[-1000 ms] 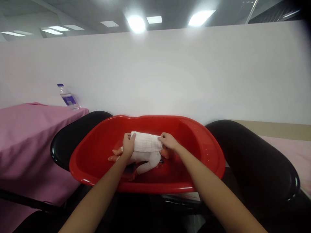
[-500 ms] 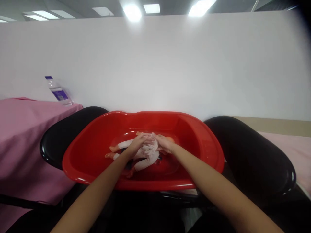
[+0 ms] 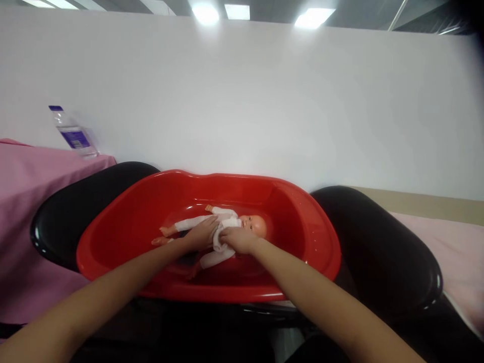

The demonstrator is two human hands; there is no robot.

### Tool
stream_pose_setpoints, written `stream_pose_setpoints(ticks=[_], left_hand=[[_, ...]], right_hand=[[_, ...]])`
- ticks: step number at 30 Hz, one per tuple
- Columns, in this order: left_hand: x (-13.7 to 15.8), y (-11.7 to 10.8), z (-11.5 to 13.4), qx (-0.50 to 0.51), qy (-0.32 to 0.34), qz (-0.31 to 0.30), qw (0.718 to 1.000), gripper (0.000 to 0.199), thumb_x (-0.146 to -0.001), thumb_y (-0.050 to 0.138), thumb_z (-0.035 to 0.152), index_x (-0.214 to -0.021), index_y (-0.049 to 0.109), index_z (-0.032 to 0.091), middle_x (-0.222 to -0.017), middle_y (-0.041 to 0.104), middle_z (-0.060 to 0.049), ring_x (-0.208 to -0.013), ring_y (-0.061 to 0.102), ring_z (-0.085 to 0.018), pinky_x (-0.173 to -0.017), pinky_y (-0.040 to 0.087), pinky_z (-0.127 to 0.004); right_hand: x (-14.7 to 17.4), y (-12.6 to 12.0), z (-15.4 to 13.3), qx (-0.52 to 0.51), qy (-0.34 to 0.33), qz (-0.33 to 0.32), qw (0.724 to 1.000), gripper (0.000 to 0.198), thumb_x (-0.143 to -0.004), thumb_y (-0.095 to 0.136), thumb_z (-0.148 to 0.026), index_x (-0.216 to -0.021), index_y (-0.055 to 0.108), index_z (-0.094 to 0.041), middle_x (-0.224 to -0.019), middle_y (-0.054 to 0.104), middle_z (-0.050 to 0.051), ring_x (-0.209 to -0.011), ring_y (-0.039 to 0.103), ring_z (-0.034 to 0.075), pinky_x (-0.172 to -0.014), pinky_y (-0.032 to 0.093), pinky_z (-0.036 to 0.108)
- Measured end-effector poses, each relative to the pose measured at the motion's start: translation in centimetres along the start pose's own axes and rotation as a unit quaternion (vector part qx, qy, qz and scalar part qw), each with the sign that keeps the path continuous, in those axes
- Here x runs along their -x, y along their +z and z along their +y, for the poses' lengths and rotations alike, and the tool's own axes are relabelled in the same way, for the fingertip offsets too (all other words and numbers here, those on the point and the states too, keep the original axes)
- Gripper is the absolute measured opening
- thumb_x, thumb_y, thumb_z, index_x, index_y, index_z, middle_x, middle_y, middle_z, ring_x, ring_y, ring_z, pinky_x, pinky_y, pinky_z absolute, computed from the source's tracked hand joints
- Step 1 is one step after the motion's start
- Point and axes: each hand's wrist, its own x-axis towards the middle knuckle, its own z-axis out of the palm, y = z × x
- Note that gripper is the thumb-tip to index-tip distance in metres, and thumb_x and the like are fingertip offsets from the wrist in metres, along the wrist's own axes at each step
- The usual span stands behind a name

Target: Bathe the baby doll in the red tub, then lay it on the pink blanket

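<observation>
Fingers (image 3: 227, 235) hold one cloth (image 3: 217, 243) over one doll (image 3: 233, 221)

Hazy glare around ceiling lights (image 3: 205, 14)

Doll (image 3: 227, 213): middle partly hidden behind left hand (image 3: 203, 232) and right hand (image 3: 239, 239); right grip unclear. White cloth (image 3: 217, 242) is partly covered, full extent out of sight. Dark patch (image 3: 189, 259) by doll's legs: cannot identify. Bottle label (image 3: 76, 139) too small to read. Pink-draped surface (image 3: 45, 171) runs off left edge.
</observation>
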Motion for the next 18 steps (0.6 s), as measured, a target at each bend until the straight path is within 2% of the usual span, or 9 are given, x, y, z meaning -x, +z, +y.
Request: stream_pose_setpoints(ticks=[2, 4, 6, 9, 15, 18], left_hand=[[0.5, 0.2, -1.1, -0.024, 0.070, -0.060, 0.996, 0.070, -0.068, 0.065, 0.043, -0.134, 0.056, 0.020, -0.147, 0.044, -0.009, -0.139, 0.033, -0.032, -0.117, 0.022, -0.040], [1.0, 0.7, -1.9, -0.054, 0.104, -0.088, 0.989, 0.077, -0.071, 0.064, 0.042, -0.141, 0.047, 0.017, -0.152, 0.034, -0.013, -0.143, 0.025, -0.033, -0.117, 0.016, -0.042], [1.5, 1.4, -2.0, -0.077, 0.119, -0.088, 0.986, 0.082, -0.072, 0.066, 0.043, -0.145, 0.041, 0.016, -0.155, 0.028, -0.015, -0.144, 0.020, -0.033, -0.118, 0.012, -0.044], [2.3, 2.8, -1.2, -0.113, 0.167, -0.084, 0.976, 0.086, -0.072, 0.068, 0.045, -0.147, 0.036, 0.018, -0.157, 0.022, -0.015, -0.145, 0.015, -0.034, -0.117, 0.003, -0.052], [3.4, 4.8, 0.4, -0.179, 0.207, -0.061, 0.960, 0.081, -0.075, 0.065, 0.033, -0.148, 0.032, 0.020, -0.159, 0.016, -0.013, -0.147, 0.010, -0.032, -0.113, -0.003, -0.063], [3.0, 5.1, 0.3, -0.156, 0.222, -0.042, 0.962, 0.079, -0.074, 0.060, 0.017, -0.147, 0.033, 0.027, -0.159, 0.017, -0.009, -0.146, 0.012, -0.033, -0.113, -0.004, -0.065]], right_hand=[[0.0, 0.6, 0.1, 0.030, -0.015, -0.060, 0.998, 0.038, -0.072, 0.069, -0.009, -0.109, 0.066, -0.019, -0.128, 0.058, 0.007, -0.117, 0.054, 0.024, -0.095, 0.046, 0.031], [0.0, 1.0, 0.1, 0.056, -0.002, -0.097, 0.994, 0.033, -0.075, 0.066, -0.010, -0.107, 0.067, -0.017, -0.124, 0.060, 0.011, -0.111, 0.058, 0.025, -0.089, 0.049, 0.032], [-0.1, 1.2, -0.1, 0.080, 0.031, -0.152, 0.985, 0.027, -0.079, 0.058, -0.010, -0.104, 0.069, -0.012, -0.113, 0.065, 0.015, -0.099, 0.064, 0.024, -0.082, 0.051, 0.032], [-0.2, 1.3, -0.6, 0.099, 0.052, -0.223, 0.968, 0.025, -0.078, 0.057, -0.009, -0.099, 0.071, -0.010, -0.097, 0.070, 0.016, -0.088, 0.067, 0.023, -0.077, 0.050, 0.030], [0.9, 1.4, -1.3, 0.080, 0.028, -0.313, 0.946, 0.020, -0.077, 0.060, -0.016, -0.090, 0.075, -0.014, -0.084, 0.072, 0.010, -0.075, 0.066, 0.020, -0.064, 0.043, 0.027], [1.8, 1.5, -2.0, 0.056, -0.037, -0.299, 0.952, 0.014, -0.079, 0.060, -0.016, -0.083, 0.074, -0.016, -0.085, 0.071, 0.007, -0.077, 0.064, 0.018, -0.065, 0.040, 0.026]])
